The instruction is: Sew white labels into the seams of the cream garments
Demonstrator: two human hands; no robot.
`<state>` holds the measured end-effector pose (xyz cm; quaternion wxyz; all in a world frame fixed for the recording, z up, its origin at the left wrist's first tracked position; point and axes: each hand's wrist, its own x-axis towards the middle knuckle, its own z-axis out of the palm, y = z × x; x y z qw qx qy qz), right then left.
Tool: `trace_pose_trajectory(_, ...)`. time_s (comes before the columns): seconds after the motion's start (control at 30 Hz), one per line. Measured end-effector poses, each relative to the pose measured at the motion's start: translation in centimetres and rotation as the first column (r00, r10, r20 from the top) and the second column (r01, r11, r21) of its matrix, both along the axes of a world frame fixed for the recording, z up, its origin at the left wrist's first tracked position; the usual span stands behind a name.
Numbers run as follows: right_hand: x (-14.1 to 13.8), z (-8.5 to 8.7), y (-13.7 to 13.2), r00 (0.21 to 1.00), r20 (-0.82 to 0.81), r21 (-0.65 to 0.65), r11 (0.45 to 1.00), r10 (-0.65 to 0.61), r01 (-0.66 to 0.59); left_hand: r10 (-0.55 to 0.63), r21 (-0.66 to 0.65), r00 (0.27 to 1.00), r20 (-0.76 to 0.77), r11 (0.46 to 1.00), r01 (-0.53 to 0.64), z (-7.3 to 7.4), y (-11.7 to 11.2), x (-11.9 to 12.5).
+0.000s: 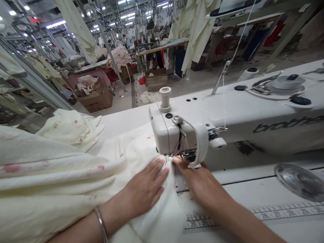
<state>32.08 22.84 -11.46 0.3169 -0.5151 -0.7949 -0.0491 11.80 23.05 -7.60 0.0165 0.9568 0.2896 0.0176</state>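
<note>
Cream fabric with faint pink flowers [83,179] spreads across the left of the machine bed and runs under the head of a white sewing machine [164,133]. Flat on this fabric, just in front of the needle area, lies my left hand [144,187] with its fingers stretched out. My right hand [193,172] reaches in beneath the machine head at the fabric's right edge. Its fingers are partly hidden behind the white guard [202,145] and blurred, so what they hold does not show. A lamp lights the spot by the needle.
A bunched cream piece [68,128] lies at the table's far left. A printed ruler [278,214] runs along the front right, near a clear oval cover [300,182]. Beyond stand cardboard boxes [97,101], hanging cloth [199,37] and other workstations.
</note>
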Motion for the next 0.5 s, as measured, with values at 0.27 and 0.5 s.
trace_pose_trajectory(0.27, -1.2, -1.7, -3.4, 0.992, 0.117, 0.054, 0.998, 0.035, -0.042, -0.007, -0.023, 1.000, 0.031, 1.000, 0.008, 0.1, 0.1, -0.1)
trace_pose_trajectory(0.5, -1.3, -1.5, -3.1, 0.999, 0.041, 0.018, 0.999, 0.032, -0.032, -0.004, -0.037, 0.999, 0.051, 0.999, 0.006, -0.1, 0.4, -0.4)
